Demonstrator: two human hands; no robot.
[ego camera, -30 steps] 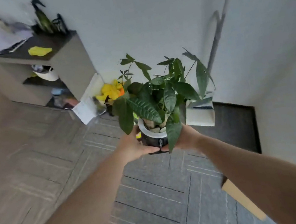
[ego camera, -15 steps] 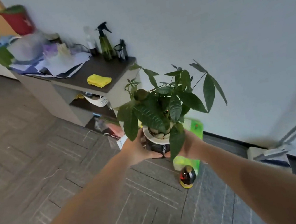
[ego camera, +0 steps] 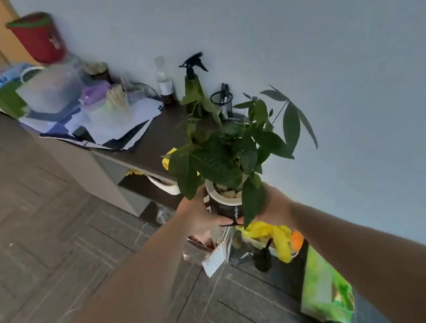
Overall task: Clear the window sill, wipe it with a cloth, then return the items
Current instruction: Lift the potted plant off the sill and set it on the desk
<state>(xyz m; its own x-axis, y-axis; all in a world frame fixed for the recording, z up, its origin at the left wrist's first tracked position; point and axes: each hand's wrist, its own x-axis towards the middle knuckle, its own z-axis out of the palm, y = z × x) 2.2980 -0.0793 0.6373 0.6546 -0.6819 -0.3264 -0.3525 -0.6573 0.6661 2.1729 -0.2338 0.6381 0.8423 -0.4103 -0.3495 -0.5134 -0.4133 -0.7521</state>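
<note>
Two hands are wrapped around one potted plant (ego camera: 230,155), held in the air above the floor, in front of a pale wall. Left hand (ego camera: 197,217): fingers curled round the pot's left side, thumb laid across the dark front. Right hand (ego camera: 271,203): clasped on the pot's right side, fingers largely hidden behind a drooping leaf. Pot (ego camera: 224,207): dark body, white rim, pebbles visible inside; lettering on it too small to be read.

Beyond, a dark-topped side cabinet (ego camera: 148,146) is set against the wall, carrying loose papers (ego camera: 116,123), a green spray bottle (ego camera: 193,86), a clear bottle (ego camera: 164,81) and a pen holder (ego camera: 222,101). A yellow cloth (ego camera: 168,158) on it is mostly hidden by leaves. Floor items below the pot are blurred; a green packet (ego camera: 326,291) lies nearest, and beneath it an object is cut off by the lower edge.
</note>
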